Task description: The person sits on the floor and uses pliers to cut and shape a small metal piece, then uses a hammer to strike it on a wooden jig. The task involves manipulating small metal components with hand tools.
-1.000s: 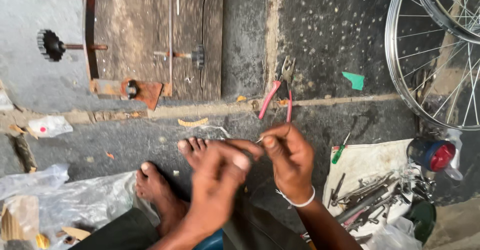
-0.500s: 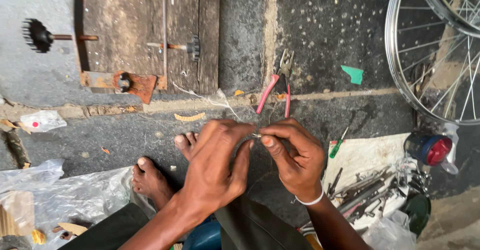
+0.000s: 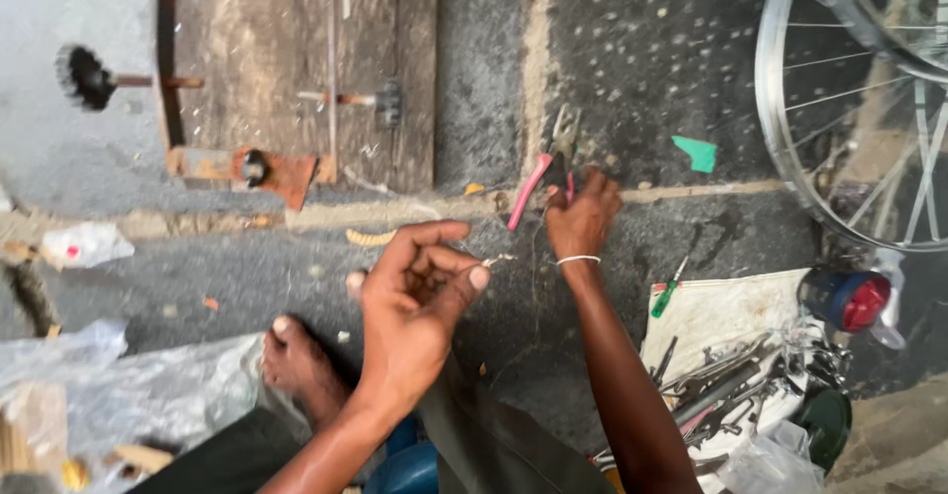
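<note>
Right hand [image 3: 583,219] closes its fingers on the pink-handled pliers [image 3: 538,180] at the floor's far seam; left hand [image 3: 420,301] pinches a thin wire [image 3: 497,258], open floor between.

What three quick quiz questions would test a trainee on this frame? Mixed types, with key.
1. True or false: the right hand is on the pink-handled metal pliers lying on the ground.
2. What does the left hand pinch? A) thin metal wire end B) a hammer C) a coin
3. Which round thing stands at the upper right?

Key: 1 true; 2 A; 3 the spoked bicycle wheel.
</note>
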